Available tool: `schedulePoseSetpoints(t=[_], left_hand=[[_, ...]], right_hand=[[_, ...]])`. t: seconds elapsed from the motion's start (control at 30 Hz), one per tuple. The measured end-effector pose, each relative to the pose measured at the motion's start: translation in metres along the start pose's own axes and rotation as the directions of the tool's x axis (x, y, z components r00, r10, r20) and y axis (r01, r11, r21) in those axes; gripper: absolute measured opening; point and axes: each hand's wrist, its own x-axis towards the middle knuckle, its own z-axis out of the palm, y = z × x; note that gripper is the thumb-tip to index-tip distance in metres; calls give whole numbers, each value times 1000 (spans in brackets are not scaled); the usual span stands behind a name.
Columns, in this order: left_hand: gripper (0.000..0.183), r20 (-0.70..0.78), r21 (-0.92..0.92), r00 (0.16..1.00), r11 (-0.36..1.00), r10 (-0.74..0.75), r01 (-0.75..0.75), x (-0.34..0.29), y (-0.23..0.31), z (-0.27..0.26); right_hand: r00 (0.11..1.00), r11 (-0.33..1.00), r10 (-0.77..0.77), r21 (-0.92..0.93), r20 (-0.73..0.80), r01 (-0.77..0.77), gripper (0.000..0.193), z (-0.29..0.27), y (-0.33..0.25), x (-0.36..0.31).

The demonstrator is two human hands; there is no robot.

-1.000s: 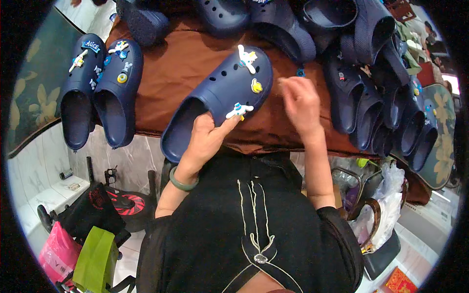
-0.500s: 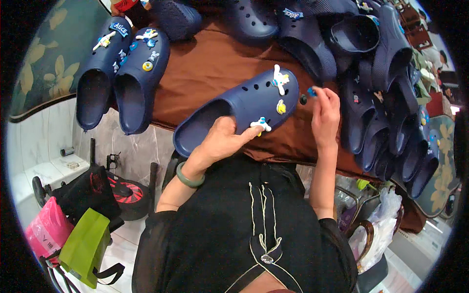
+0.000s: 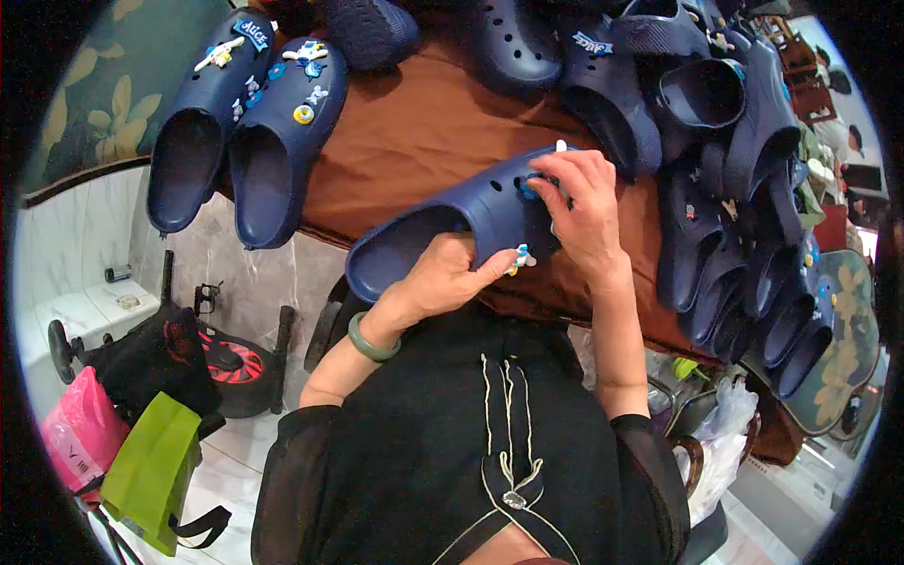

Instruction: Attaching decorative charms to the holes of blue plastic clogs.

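Observation:
A navy clog point(image 3: 492, 215) is tilted in front of me, its toe toward the upper right. My left hand point(image 3: 433, 281) grips its near side, fingers inside the opening and thumb outside beside a white-and-blue figure charm point(image 3: 522, 258). With thumb and index finger, my right hand point(image 3: 586, 209) pinches a small blue charm point(image 3: 530, 188) against the vented upper, close to a hole. Another white charm point(image 3: 561, 146) peeks out above my right fingers, which hide most of the toe.
Two charm-decorated navy clogs point(image 3: 290, 113) stand at the far left of the brown cloth point(image 3: 405, 122). Many navy clogs point(image 3: 720, 188) are heaped along the right side. Below left are a green bag point(image 3: 151, 471) and a pink bag point(image 3: 83, 428); white plastic bags point(image 3: 720, 452) hang lower right.
My right hand has moved left from beyond the toe onto the clog's upper, bringing the blue charm with it. The left hand keeps its grip; the view has shifted slightly.

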Motion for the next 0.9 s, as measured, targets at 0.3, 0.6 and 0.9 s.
schedulePoseSetpoints(t=[0.3,0.6,0.9], left_hand=[[26,11,-9,1000,1000,24,-24,-4,-14,-2],[23,-22,-60,991,989,134,-135,-3,-13,-1],[27,4,139,975,966,221,-220,-2,-25,-1]], right_hand=[[990,990,-104,-82,96,112,31,-12,-7,-13],[988,984,-152,-93,37,155,36,-1,-10,0],[924,951,-234,-128,302,283,21,-15,-38,16]])
